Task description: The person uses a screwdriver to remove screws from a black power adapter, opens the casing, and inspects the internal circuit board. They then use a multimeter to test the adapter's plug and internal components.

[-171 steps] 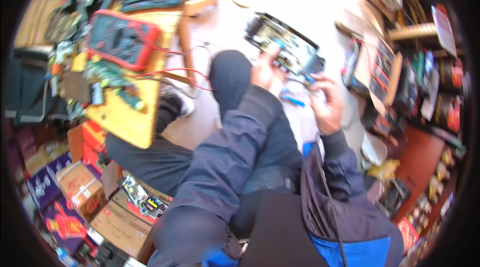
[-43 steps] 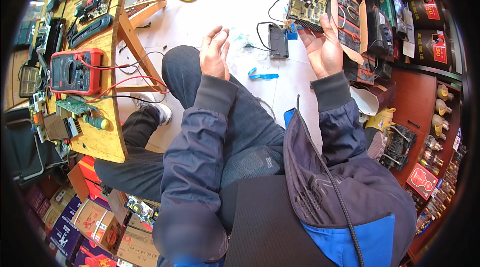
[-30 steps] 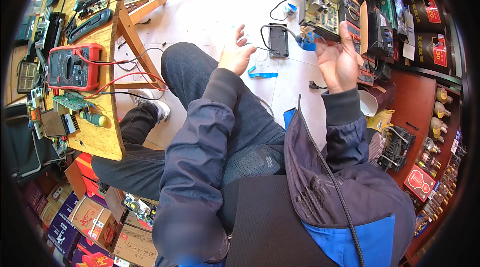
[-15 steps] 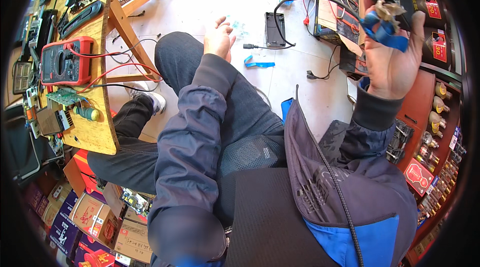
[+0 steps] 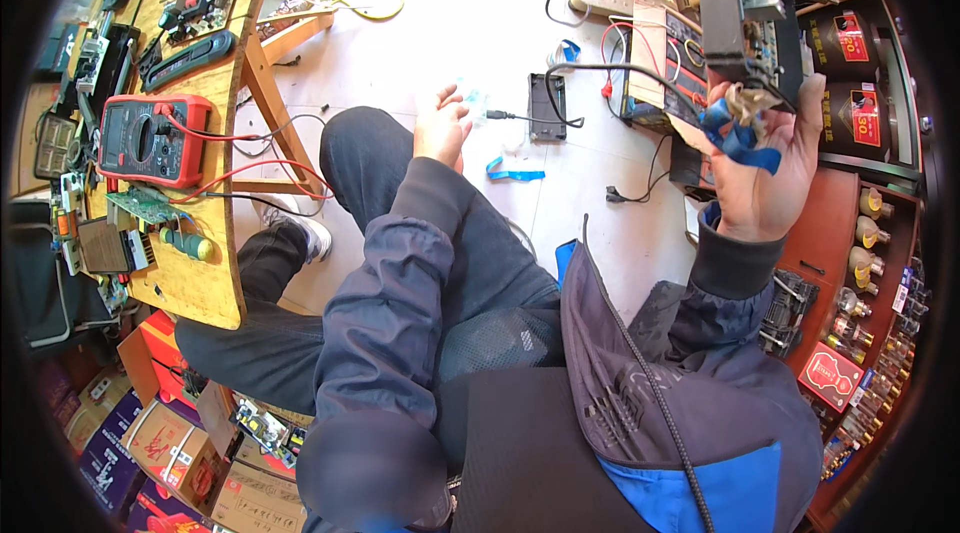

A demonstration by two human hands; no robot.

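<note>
My right hand (image 5: 762, 188) is raised at the right, thumb up along the side of an opened black electronic device (image 5: 735, 18) whose circuit board (image 5: 765, 43) shows inside. Blue tape (image 5: 740, 138) and a crumpled brownish scrap (image 5: 752, 101) hang between the palm and the device, hiding some fingers. From the device a black cable (image 5: 600, 67) loops down to the floor. My left hand (image 5: 442, 128) rests by my bent knee (image 5: 368, 148), fingers loosely curled and apart, with nothing visible in them. Farther right on the floor lies a black plastic case half (image 5: 547, 108).
A wooden table (image 5: 225, 278) at the left bears a red multimeter (image 5: 153, 140), tools and circuit boards. Cardboard boxes (image 5: 172, 443) stand below it. Blue tape strips (image 5: 515, 173) and a plug (image 5: 614, 195) lie on the floor. Shelves with bulbs (image 5: 872, 233) line the right.
The view has shifted, so the table sits farther right. More of the black device shows above my right hand, which appears slightly farther left. My left hand stays by the knee.
</note>
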